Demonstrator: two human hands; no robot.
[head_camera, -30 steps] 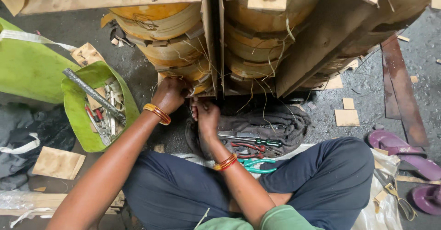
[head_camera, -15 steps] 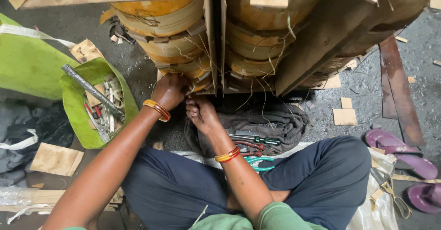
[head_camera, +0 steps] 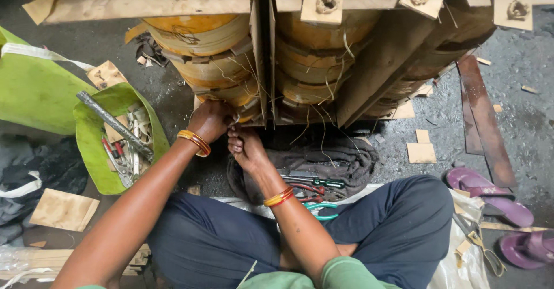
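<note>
Two bare hands work at the foot of a large yellow-wrapped coil (head_camera: 202, 64), low on the big wound assembly at twelve o'clock of the seated person.

The left hand (head_camera: 210, 121) curls its fingers closed against the coil's bottom edge, seemingly pinching a thin strand, though what it grips is too small to tell; the right hand (head_camera: 247, 148), touching it at five o'clock, is likewise bunched narrow with fingertips at the same spot. Both wrists carry orange bangles (head_camera: 194, 142). At six o'clock of the hands, pliers and cutters (head_camera: 311, 189) lie on a grey cloth (head_camera: 346, 159) before the crossed legs. At nine o'clock, a green bag (head_camera: 95, 144) holds a metal bar and hand tools. At three o'clock, purple sandals (head_camera: 490, 196) rest on the dark floor.
</note>
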